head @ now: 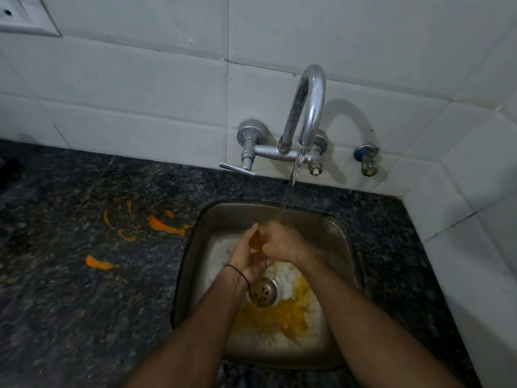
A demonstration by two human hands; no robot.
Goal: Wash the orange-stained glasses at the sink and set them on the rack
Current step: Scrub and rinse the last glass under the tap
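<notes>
Both my hands are together over the steel sink (337, 239), under the running water. My left hand (246, 257), with a black band on its wrist, cups a small orange-stained glass (255, 241) from the left. My right hand (282, 243) closes over the glass from the right. Only a sliver of the orange-tinted glass shows between the fingers; the rest is hidden. The water stream (291, 186) from the curved chrome tap (309, 107) lands on my right hand's knuckles. No rack is in view.
Orange residue (279, 313) pools in the sink bottom around the drain (263, 292). Orange smears (165, 226) mark the dark granite counter (84, 303) to the left. White tiled walls close in behind and to the right, with a small valve (368, 161).
</notes>
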